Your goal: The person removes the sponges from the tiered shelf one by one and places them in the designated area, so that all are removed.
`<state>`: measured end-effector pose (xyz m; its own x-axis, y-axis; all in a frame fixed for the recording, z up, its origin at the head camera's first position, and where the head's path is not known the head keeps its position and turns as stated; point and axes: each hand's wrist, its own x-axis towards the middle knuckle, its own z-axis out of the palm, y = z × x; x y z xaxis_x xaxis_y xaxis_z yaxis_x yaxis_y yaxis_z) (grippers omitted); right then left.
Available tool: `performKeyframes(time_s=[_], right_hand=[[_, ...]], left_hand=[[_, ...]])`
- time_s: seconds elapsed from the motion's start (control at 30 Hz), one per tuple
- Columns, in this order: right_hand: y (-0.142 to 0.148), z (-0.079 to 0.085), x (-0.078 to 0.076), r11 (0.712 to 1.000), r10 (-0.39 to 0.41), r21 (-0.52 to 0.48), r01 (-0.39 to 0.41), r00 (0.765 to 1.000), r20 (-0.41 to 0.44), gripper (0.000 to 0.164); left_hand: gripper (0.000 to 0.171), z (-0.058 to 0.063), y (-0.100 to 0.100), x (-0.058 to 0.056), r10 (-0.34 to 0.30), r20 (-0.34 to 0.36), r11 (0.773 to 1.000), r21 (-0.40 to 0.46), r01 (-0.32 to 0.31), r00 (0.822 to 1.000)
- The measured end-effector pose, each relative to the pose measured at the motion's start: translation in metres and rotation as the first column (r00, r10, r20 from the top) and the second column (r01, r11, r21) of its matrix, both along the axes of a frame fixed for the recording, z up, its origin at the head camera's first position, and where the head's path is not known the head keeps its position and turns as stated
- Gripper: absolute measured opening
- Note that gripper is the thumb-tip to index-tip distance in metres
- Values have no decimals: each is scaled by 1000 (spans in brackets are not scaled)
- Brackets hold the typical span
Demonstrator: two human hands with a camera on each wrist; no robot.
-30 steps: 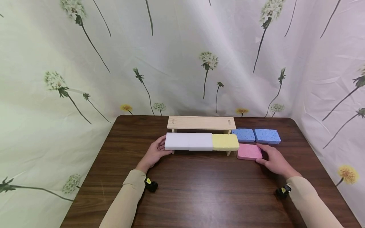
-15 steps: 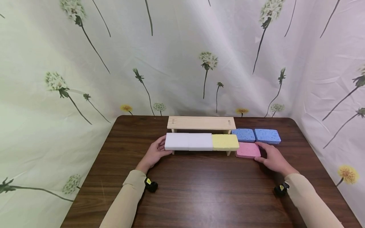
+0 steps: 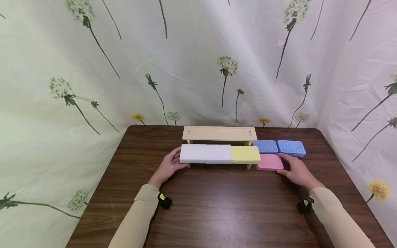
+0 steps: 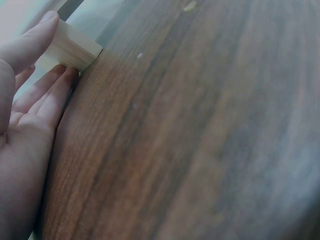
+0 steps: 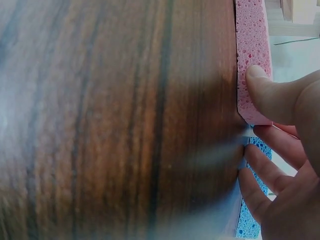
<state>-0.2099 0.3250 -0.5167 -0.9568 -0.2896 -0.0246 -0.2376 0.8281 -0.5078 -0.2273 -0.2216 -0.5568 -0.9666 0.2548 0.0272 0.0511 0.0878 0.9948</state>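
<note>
My left hand (image 3: 167, 168) holds the left end of a small two-step wooden rack (image 3: 219, 133), thumb and fingers on either side of its end board (image 4: 75, 47) in the left wrist view. On the rack's lower step lie white sponges (image 3: 205, 153) and a yellow sponge (image 3: 246, 154) in one row. To the right, my right hand (image 3: 297, 171) pinches the right end of a pink sponge (image 3: 270, 162), which lies flat on the table beside the rack. In the right wrist view the thumb presses the pink sponge's near side (image 5: 252, 50).
Two blue sponges (image 3: 265, 146) lie side by side just behind the pink one, right of the rack. The dark wood table (image 3: 223, 206) ends at a flower-print curtain (image 3: 198, 86) at the back.
My right hand has slid the pink sponge slightly back and left, closer to the blue sponges and the rack. The left hand and the rack have stayed put.
</note>
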Motion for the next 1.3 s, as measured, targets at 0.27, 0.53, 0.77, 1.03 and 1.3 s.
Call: performKeyframes(time_s=[0.27,0.53,0.77,1.03,1.3], right_hand=[[-1,4,0,1000,14,-8,-14,1000,-18,68],[0,4,-1,1000,19,-7,-19,1000,-2,69],[3,5,-1,1000,23,-7,-23,1000,0,70],[6,7,2,1000,3,-7,-3,1000,-15,75],[2,18,6,1000,-7,-23,6,1000,-22,80]], left_hand=[[85,0,1,-1,1,1,1000,-5,-1,1000],[83,3,2,-1,4,-10,1000,-11,-4,1000],[84,3,2,-1,-4,1,1000,4,4,1000],[85,2,1,0,-2,-5,1000,9,2,1000],[84,2,1,0,0,-15,1000,2,0,1000]])
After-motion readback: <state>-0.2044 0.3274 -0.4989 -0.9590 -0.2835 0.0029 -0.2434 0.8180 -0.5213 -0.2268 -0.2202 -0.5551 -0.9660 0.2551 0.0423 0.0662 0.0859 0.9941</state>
